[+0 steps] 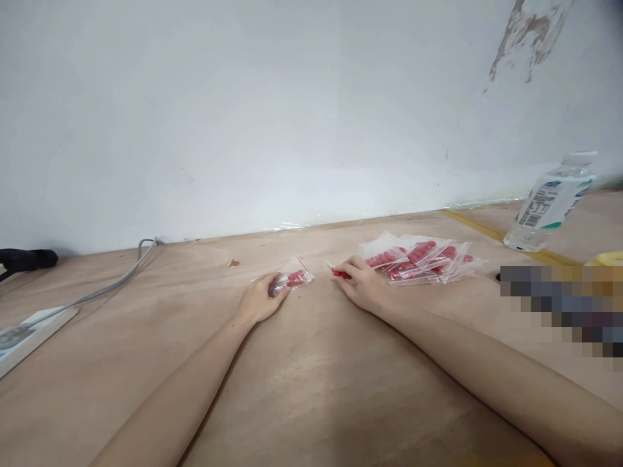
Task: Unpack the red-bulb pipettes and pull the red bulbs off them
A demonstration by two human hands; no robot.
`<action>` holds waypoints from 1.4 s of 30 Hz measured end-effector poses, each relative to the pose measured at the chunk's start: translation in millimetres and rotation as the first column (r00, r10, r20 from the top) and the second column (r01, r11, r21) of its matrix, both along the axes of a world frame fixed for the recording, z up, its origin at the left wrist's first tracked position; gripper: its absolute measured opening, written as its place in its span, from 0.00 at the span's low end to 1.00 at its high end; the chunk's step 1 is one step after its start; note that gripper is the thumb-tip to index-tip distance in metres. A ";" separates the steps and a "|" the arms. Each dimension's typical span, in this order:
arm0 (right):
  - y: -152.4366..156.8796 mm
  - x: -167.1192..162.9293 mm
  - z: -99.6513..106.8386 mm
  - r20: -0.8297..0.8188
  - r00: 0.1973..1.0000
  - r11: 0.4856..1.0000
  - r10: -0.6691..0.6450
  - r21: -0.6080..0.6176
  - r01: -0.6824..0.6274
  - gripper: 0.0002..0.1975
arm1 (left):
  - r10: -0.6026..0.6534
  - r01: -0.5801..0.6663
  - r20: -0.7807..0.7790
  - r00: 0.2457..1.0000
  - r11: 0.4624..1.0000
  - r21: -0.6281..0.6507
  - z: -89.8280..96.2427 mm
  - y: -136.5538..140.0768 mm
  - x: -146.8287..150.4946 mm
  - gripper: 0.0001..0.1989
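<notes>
My left hand [260,299] rests on the wooden tabletop, its thumb and fingers closed on a small clear zip bag [296,277] with red pieces inside. A short way to the right, my right hand [363,287] pinches another small bag with red contents [341,274]; only a pale corner and some red show past the fingers. Just beyond the right hand lies a loose pile of similar zip bags [421,258], overlapping one another, with red pieces in them. What the red pieces are is too small to tell.
A clear plastic bottle [552,201] with a white cap stands at the right by yellow tape [479,228]. On the left are a grey cable [114,283], a white power strip [39,331] and a black object [29,259]. A white wall [243,117] borders the table's far side.
</notes>
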State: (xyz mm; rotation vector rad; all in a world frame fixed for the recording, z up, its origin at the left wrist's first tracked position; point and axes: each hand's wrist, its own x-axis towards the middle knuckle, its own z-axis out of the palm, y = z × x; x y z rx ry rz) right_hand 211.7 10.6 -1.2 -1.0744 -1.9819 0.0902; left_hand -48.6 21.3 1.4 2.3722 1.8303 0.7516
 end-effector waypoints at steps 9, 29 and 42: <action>2.3 -1.8 -7.8 0.238 0.971 0.995 0.005 -0.096 0.018 0.09 | -0.031 0.031 -0.021 0.999 0.999 0.009 1.1 -2.6 1.8 0.23; -24.8 -28.6 11.0 0.266 0.939 0.972 0.217 -0.143 -0.184 0.09 | -0.417 0.416 0.000 0.909 0.906 -0.075 11.7 -52.9 -14.7 0.24; -21.4 -58.9 10.4 0.304 0.906 0.954 0.293 -0.162 -0.254 0.11 | -0.475 0.476 0.033 0.879 0.875 -0.084 9.3 -46.3 -11.9 0.21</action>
